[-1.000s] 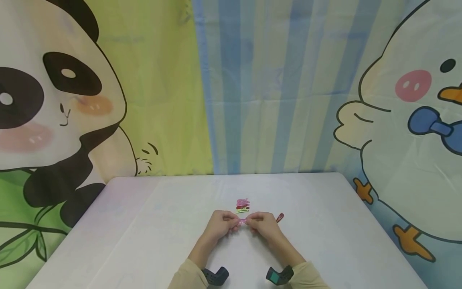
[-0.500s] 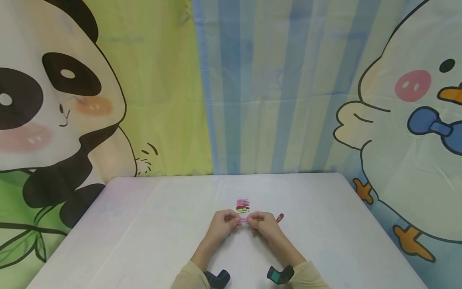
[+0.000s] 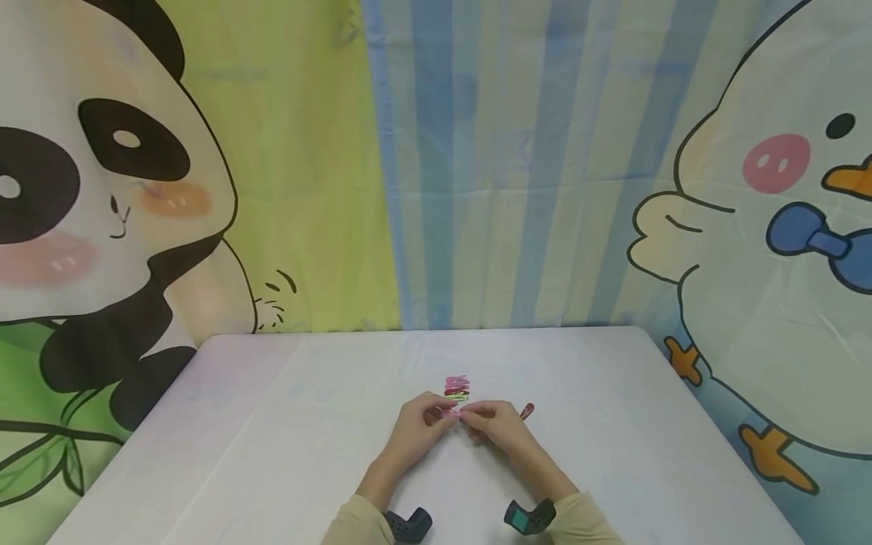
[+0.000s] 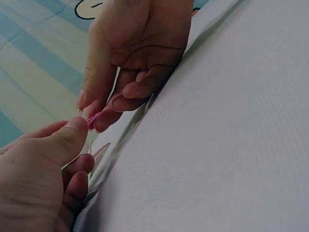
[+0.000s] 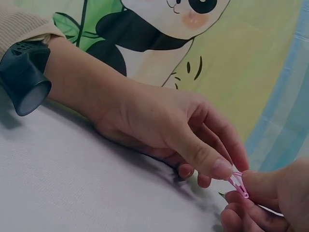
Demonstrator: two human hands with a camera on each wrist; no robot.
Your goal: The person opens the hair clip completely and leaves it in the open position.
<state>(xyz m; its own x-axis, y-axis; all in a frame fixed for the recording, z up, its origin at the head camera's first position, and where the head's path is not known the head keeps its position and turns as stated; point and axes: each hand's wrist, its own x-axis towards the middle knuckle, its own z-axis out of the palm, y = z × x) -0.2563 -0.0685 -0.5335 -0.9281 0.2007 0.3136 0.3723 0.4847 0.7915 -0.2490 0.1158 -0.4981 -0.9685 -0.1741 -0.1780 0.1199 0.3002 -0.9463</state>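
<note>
A small pink snap hair clip (image 5: 237, 186) is held between both hands at the middle of the table. In the right wrist view its two arms stand apart. My left hand (image 3: 412, 430) pinches one end between thumb and index finger. The other end, with the round rivet, is pinched by my right hand (image 3: 502, 427). In the head view fingertips cover most of the clip. Just beyond the hands lies a short column of hair clips (image 3: 457, 387), pink, dark red and yellow-green. One dark red hair clip (image 3: 527, 411) lies just past the right hand.
The white table (image 3: 286, 431) reaches back to a curtain (image 3: 490, 166) printed with stripes, a panda and a white bird. Both wrists carry dark camera mounts, such as the left one (image 3: 409, 525).
The hands have come closer together, the left fingers tilting over the clip. The clip has shifted slightly left and shows less between the fingertips. The other clips stay in place on the table.
</note>
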